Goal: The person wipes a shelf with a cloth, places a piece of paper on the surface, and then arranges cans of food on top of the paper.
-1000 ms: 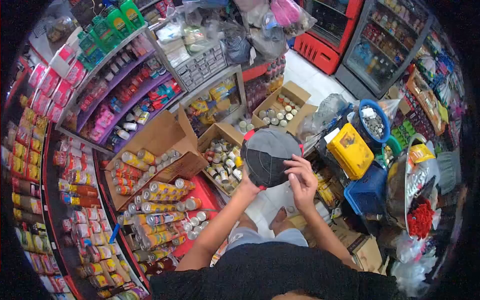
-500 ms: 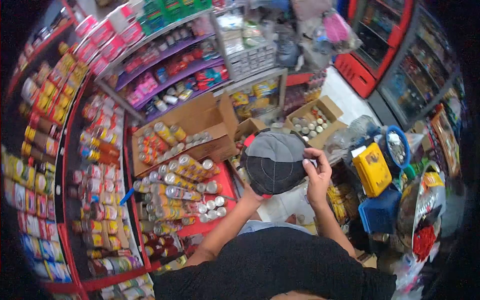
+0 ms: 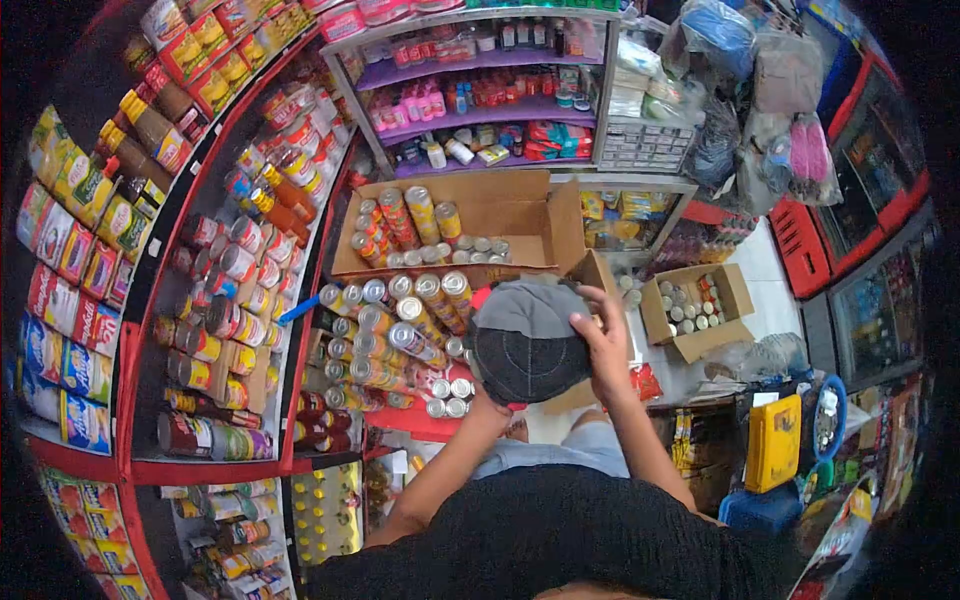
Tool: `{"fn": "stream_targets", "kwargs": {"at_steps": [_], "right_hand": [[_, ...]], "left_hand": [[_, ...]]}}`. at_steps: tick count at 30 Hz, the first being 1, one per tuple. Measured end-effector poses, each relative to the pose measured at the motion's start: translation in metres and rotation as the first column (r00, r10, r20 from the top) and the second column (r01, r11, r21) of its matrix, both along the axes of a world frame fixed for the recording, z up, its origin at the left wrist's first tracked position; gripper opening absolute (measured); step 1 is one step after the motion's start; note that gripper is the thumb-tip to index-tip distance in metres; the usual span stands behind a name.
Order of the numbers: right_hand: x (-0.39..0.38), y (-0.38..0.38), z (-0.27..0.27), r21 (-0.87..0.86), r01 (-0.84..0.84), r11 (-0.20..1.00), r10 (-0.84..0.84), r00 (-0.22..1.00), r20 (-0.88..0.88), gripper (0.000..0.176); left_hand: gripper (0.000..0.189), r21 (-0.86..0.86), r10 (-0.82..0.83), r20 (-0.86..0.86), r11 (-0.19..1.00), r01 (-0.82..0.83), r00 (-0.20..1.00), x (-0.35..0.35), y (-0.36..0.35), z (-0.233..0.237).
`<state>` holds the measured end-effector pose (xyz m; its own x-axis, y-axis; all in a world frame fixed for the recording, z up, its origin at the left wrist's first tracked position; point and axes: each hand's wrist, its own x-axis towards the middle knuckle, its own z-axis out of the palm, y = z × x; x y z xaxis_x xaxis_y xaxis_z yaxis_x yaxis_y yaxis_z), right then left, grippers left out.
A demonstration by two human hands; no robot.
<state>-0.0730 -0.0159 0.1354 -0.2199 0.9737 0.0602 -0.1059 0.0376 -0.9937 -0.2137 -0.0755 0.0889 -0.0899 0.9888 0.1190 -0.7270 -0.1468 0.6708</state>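
A grey and black cap [image 3: 530, 342] is in front of my body, its rounded crown toward me and some red showing at its edge. My left hand [image 3: 486, 408] grips the cap's near left edge, and its fingers are partly hidden under the fabric. My right hand [image 3: 603, 345] is closed on the right edge, thumb on the near face and fingers curled over the rim. Left of the cap, several cans [image 3: 405, 320] stand on a red surface [image 3: 385, 425], with silver-topped small cans [image 3: 452, 398] close to my left hand.
Behind the cans sits an open cardboard box [image 3: 480, 190] holding more cans. Another carton [image 3: 735, 325] with cans stands on the floor at right. Stocked shelves [image 3: 240, 465] line the left. A yellow container [image 3: 773, 443] and a blue bin [image 3: 760, 510] are at right, near a red-framed fridge [image 3: 800, 245].
My view has turned to the right and levelled, so the shelves and boxes appear shifted. Both hands still hold the cap, with my right fingers now farther around its edge.
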Motion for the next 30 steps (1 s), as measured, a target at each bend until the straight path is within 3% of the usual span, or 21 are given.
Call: {"fn": "stream_targets", "kwargs": {"at_steps": [1,3,4,13,17,21,23,24,25,27,29,30], "right_hand": [[-0.004,0.003,-0.003,0.000,-0.011,1.000,0.011,1.000,0.008,0.037],[-0.014,0.012,-0.012,-0.272,-0.145,0.951,0.077,0.966,-0.248,0.035],[-0.016,0.016,-0.008,-0.283,-0.186,0.941,0.103,0.953,-0.284,0.034],[-0.007,0.051,0.003,-0.117,-0.493,0.862,0.488,0.870,-0.069,0.030],[-0.010,0.040,-0.009,-0.192,-0.709,0.679,0.713,0.699,-0.055,0.027],[-0.022,0.005,-0.028,-0.249,-0.879,0.407,0.902,0.429,-0.038,0.023],[-0.030,-0.024,-0.026,-0.137,-0.920,0.368,0.925,0.377,-0.048,0.020],[-0.034,-0.040,-0.019,-0.142,-0.943,0.300,0.945,0.314,-0.091,0.020],[-0.039,-0.054,-0.021,-0.100,-0.960,0.261,0.962,0.267,-0.054,0.018],[-0.049,-0.085,-0.023,-0.081,-0.985,0.151,0.983,0.158,-0.093,0.016],[-0.049,-0.121,-0.011,-0.128,-0.990,0.062,0.975,0.088,-0.204,0.016],[-0.049,-0.138,-0.009,-0.141,-0.990,0.018,0.977,0.047,-0.209,0.017]], "left_hand": [[0.054,-0.004,-0.005,0.044,1.000,0.005,0.999,0.001,-0.003,-0.001],[0.054,-0.004,-0.003,0.123,1.000,0.003,0.992,-0.002,0.004,-0.001],[0.054,-0.002,0.004,0.162,1.000,-0.004,0.987,-0.001,0.008,-0.001],[0.054,0.058,0.168,0.511,0.972,-0.228,0.843,0.022,-0.003,0.000],[0.055,0.069,0.304,0.631,0.894,-0.442,0.713,0.052,-0.043,-0.011],[0.055,0.009,0.436,0.755,0.739,-0.674,0.489,0.090,-0.098,-0.016],[0.055,-0.014,0.462,0.810,0.631,-0.776,0.362,0.125,-0.135,-0.020],[0.054,-0.119,0.711,0.603,0.529,-0.840,0.362,0.138,-0.150,0.005],[0.054,-0.125,0.741,0.598,0.463,-0.877,0.306,0.150,-0.162,0.021],[0.052,-0.544,0.992,0.112,0.103,-0.833,0.050,0.166,-0.181,0.040],[0.051,-0.448,0.997,0.013,-0.060,-0.892,-0.074,0.171,-0.206,0.038],[0.053,-0.365,0.992,-0.099,-0.112,-0.924,-0.081,0.173,-0.223,0.024]]}}
